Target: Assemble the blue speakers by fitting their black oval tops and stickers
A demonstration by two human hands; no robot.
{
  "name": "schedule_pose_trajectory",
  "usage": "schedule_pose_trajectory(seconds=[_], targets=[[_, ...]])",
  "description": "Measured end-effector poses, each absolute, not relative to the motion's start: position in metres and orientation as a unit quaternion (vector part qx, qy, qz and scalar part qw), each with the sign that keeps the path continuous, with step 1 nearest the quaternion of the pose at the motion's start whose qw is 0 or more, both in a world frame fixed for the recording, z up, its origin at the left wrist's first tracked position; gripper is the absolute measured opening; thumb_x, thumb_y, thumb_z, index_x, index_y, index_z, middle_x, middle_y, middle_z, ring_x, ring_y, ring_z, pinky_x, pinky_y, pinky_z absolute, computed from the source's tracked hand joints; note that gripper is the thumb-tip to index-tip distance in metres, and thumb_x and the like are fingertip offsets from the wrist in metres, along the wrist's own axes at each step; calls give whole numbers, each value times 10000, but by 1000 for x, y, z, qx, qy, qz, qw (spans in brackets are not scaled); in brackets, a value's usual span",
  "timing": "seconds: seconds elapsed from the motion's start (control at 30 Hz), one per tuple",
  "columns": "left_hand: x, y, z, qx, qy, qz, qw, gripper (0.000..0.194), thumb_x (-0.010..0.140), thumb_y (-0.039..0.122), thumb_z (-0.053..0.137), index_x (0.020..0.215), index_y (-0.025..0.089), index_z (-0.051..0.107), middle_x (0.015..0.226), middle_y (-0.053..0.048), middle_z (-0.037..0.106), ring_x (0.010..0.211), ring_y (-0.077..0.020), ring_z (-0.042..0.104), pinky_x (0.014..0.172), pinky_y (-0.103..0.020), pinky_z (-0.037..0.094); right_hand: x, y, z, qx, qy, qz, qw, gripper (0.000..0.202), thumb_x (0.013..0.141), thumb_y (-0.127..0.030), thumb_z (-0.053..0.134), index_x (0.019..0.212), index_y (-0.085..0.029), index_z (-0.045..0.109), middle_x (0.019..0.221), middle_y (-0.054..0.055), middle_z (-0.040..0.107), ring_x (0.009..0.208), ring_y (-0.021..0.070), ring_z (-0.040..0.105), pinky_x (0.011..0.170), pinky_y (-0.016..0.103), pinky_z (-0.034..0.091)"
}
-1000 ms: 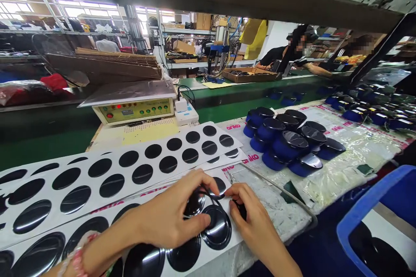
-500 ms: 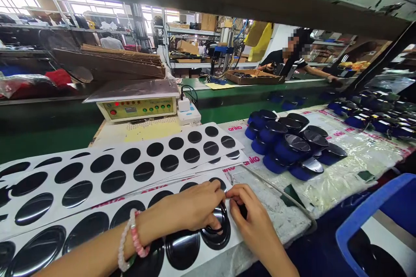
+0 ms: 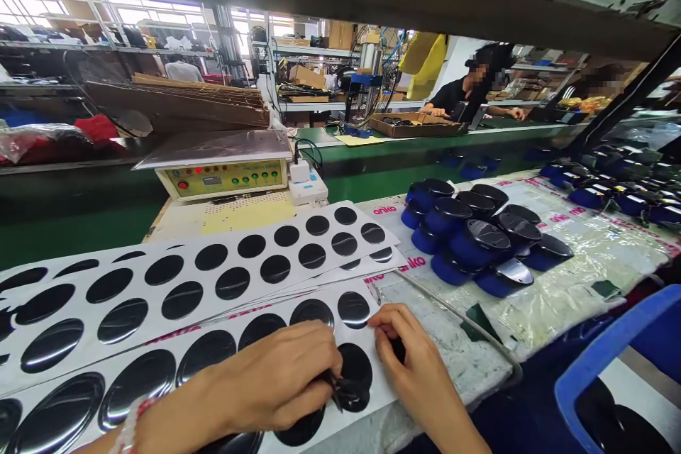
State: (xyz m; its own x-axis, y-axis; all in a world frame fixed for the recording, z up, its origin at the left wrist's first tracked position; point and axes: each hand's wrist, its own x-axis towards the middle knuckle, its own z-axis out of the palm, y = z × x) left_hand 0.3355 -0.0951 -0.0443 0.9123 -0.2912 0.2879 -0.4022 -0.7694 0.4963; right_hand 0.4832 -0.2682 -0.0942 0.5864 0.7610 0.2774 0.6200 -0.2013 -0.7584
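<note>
A white sheet [image 3: 391, 391] with glossy black round discs lies in front of me. My left hand [image 3: 298, 372] is closed over its right part, thumb and fingers pinching a thin black piece [image 3: 352, 397] that stands out past the fingertips. Under that piece is a black disc [image 3: 355, 363]; whether the two are joined I cannot tell. My right hand [image 3: 415, 362] has thumb and fingertips drawn together at the sheet's right edge, beside the end disc [image 3: 353, 309]. What lies between those fingers is hidden.
More disc sheets [image 3: 313, 266] overlap behind. Blue cups with black tops [image 3: 479, 245] stand stacked on the plastic-covered table. A metal rod [image 3: 468, 323] lies at right, near a blue basket rim [image 3: 567, 397]. A control box [image 3: 220, 181] stands behind; a co-worker [image 3: 462, 96] sits across.
My left hand has moved left and down from the end discs, with the black piece in its fingers. The end disc now shows fully. My right hand has hardly moved.
</note>
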Motion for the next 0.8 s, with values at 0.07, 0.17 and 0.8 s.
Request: schedule_pose_trajectory(seconds=[0.07, 0.17, 0.8], targets=[[327, -88, -42, 917, -148, 163, 332, 199, 837, 27, 434, 821, 220, 387, 753, 19, 515, 683, -118, 466, 630, -221, 398, 484, -269, -93, -773, -453, 76, 438, 171, 887, -139, 388, 910, -204, 544, 950, 52, 537, 864, 184, 560, 750, 333, 482], [328, -80, -37, 912, -20, 195, 361, 217, 892, 83, 446, 765, 231, 352, 622, 79, 401, 517, -80, 354, 494, -189, 315, 479, -267, -87, -780, -477, 56, 402, 185, 901, -132, 384, 961, -219, 536, 977, 47, 540, 903, 188, 565, 774, 341, 489], [388, -63, -32, 970, -94, -82, 210, 193, 785, 31, 465, 900, 180, 509, 997, -60, 530, 974, -182, 510, 853, -276, 444, 454, -236, -98, -759, -528, -17, 382, 216, 870, -77, 371, 1016, -201, 471, 1090, 101, 526, 1059, 240, 525, 854, 446, 501]])
